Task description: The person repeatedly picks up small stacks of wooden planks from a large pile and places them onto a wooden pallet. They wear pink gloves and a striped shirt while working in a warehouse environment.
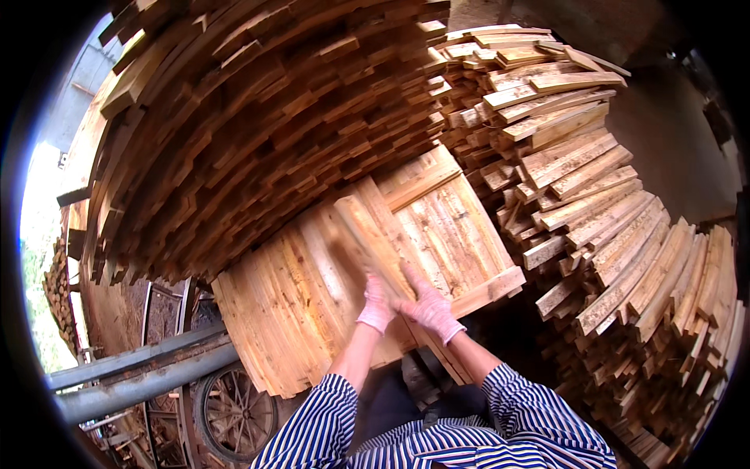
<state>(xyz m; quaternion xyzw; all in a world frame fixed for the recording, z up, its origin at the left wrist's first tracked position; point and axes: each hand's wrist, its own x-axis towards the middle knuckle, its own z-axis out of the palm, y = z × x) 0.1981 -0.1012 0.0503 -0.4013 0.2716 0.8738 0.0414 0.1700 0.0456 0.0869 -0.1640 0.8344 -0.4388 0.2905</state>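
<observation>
The left hand [377, 306] wears a pink glove and grips the low end of a flat wooden board [355, 227]. The right hand [430, 309] wears a pink glove too. It is at the board's right side, with its fingers pointing up and its thumb side close to the left hand. I cannot tell if it grips the board or just touches it. The board is tilted and a bit blurry, and it is over the middle of a big wooden panel [285, 313]. The panel is made of planks side by side. One strip of wood [426, 181] goes across its top right part, and another strip [488, 291] is at its lower right edge. The arms have striped sleeves [312, 418]. Past the panel, a huge pile of wood [273, 133] fills the upper left. A long, curvy-looking stack of sticks [582, 211] is on the right. At the lower left are a gray pipe [156, 387] and a wheel with spokes [234, 412].
</observation>
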